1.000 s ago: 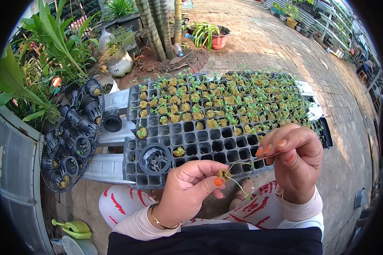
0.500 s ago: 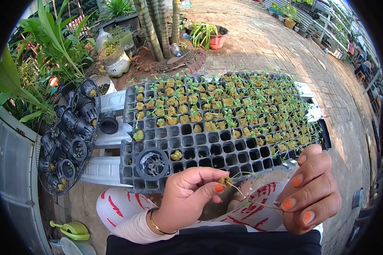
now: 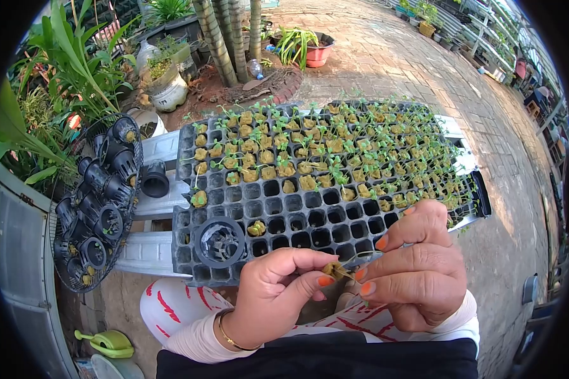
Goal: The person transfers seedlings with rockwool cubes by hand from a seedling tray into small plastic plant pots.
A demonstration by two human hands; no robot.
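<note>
My left hand (image 3: 275, 294) pinches a seedling plug (image 3: 336, 270), a small brownish sponge-like block, between thumb and forefinger. A thin pale seedling stem (image 3: 360, 254) reaches from the plug to the right. My right hand (image 3: 417, 271) is closed, its fingertips at the stem beside the plug; the exact grip is partly hidden. Beyond both hands lies a black seedling tray (image 3: 253, 208), with many sprouted plugs in its far and right cells. A black net pot (image 3: 220, 243) sits on its near left part, next to a lone plug (image 3: 256, 228).
A wire basket (image 3: 134, 189) of black net pots stands at the left. Another net pot (image 3: 155, 180) lies on the pale slatted bench (image 3: 146, 252). A green watering can (image 3: 110, 342) is on the ground at lower left. Potted plants and brick paving (image 3: 385, 57) lie beyond.
My right hand has moved left toward the plug, and its fingers have come in close to the stem. My left hand still pinches the plug in nearly the same place.
</note>
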